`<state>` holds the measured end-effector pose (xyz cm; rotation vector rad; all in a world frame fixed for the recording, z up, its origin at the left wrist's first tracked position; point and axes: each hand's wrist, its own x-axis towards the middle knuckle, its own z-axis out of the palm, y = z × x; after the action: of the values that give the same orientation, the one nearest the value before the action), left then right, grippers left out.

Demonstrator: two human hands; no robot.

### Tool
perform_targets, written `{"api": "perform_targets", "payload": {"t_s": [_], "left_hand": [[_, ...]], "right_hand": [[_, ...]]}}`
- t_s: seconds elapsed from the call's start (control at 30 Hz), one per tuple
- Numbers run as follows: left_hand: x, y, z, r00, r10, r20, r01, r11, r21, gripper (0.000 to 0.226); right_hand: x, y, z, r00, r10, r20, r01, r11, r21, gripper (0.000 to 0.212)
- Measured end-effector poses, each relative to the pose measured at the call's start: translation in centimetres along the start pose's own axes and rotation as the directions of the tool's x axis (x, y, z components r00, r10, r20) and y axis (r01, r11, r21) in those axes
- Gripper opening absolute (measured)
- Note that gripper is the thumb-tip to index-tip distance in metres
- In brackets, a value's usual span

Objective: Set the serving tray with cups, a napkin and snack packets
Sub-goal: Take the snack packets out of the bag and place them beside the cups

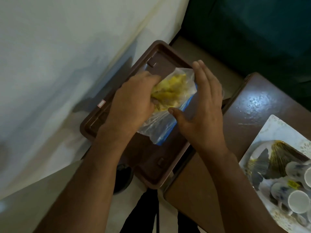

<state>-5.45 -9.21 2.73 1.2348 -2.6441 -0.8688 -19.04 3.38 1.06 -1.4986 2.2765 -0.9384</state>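
Serving tray (pixel 107 111), brown, centre: holds 1 clear snack packet (pixel 170 98) of yellow chips, no cups or napkin yet. Left hand (pixel 133 105) fingers closed on packet; right hand (pixel 200 105) open, flat against its side. Near right: patterned plate (pixel 276 125) with several white cups (pixel 297 200), not yet moved. Judged: early stage.

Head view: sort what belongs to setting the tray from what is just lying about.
Belongs to the job:
brown tray
snack packet, gripped by the left hand, steadied by the right hand
white cups
patterned tray under the cups

Just lying about:
white cloth
green seat
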Motion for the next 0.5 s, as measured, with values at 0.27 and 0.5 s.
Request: {"api": "perform_targets", "payload": {"t_s": [0.27,0.5], "left_hand": [[-0.3,2.0,0.2,0.998,0.019,-0.058,-0.019,1.0,-0.003,0.044],[-1.4,0.1,0.9,0.97,-0.196,-0.147,0.154,0.954,-0.258,0.08]], "right_hand": [[0.4,1.9,-0.6,0.994,0.07,0.081,-0.07,0.998,-0.01,0.038],[0.3,2.1,-0.8,0.93,0.36,-0.077,-0.319,0.892,0.321,0.023]]}}
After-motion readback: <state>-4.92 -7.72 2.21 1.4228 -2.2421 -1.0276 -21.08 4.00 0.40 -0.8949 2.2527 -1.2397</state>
